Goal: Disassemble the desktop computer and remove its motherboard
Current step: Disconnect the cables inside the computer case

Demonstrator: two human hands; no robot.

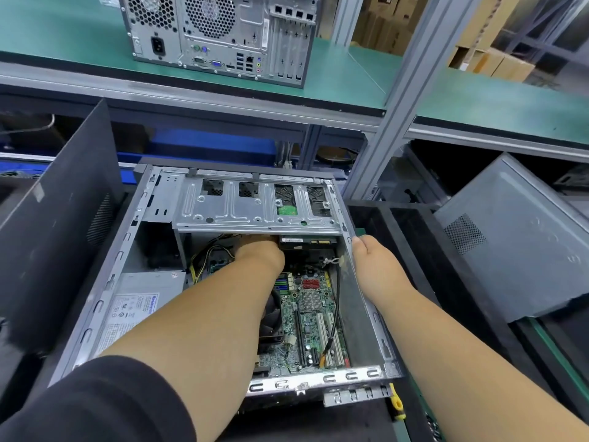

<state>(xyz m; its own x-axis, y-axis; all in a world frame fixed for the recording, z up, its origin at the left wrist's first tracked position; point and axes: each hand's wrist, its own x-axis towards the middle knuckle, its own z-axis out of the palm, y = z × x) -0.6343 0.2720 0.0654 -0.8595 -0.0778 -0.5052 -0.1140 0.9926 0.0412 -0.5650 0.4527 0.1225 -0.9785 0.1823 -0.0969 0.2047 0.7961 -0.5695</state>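
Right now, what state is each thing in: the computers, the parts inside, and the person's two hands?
Open case: lying flat, side panel off.
Motherboard: still mounted inside.
Drive cage: in place, over the case's far end.
Power supply: still seated inside.
Left hand: reaching under the drive cage, fingers hidden.
Right hand: gripping the case's right wall.
Second computer: upright on the shelf, closed.

Stock count, as we see it

We count two computer cases [255, 282] [220, 33], two loose side panels [60, 218] [516, 237], one motherboard [306, 317], one screwdriver [396, 405], two hands [259, 253] [371, 260].
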